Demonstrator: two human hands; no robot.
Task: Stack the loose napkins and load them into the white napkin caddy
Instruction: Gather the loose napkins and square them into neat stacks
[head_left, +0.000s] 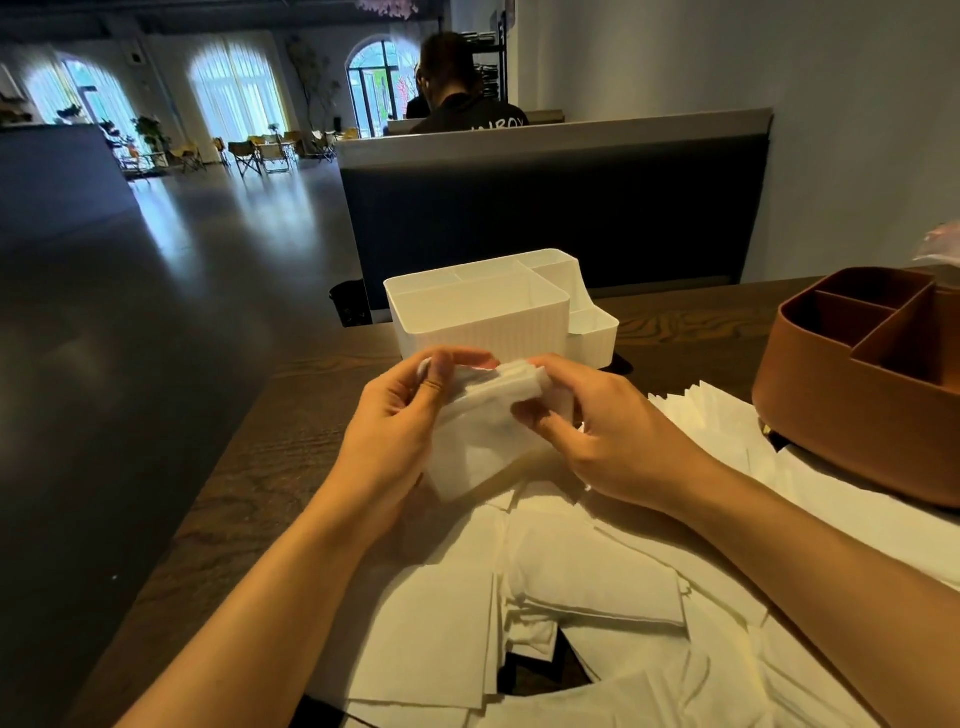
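Two hands up at chest height w/ one small stack of napkins (485, 431) held between them, clear of the table (270, 441), prob. so edges can be squared w/o dragging on the wood. Left hand (400, 431): fingers curled over the stack's top-left corner, thumb against the near face, gripping it as the anchor. Right hand (597, 431): fingers curled round the top-right edge, thumb pressed on the front sheet, pinching the layers; looks like tamping or aligning the top edges, which fan slightly apart there. Stack tilted, top end away from the body, toward the white napkin caddy (488, 306). Caddy just beyond the hands, upright, near the table's far-left edge; large front compartment facing the person and seemingly bare inside, though its floor is partly hidden, so prob. nothing loaded yet. Smaller compartments behind and at right too narrow for flat napkins, by the look. Many loose napkins (571, 597) spread flat and overlapping on the table below and right of the forearms, some under the brown caddy (857, 395) at far right; kept within easy reach for the next gather. Task judged early: one stack in hand, most of the pile untouched. Next move prob. calls for keeping the pinch firm so sheets don't splay on the way into the front compartment.
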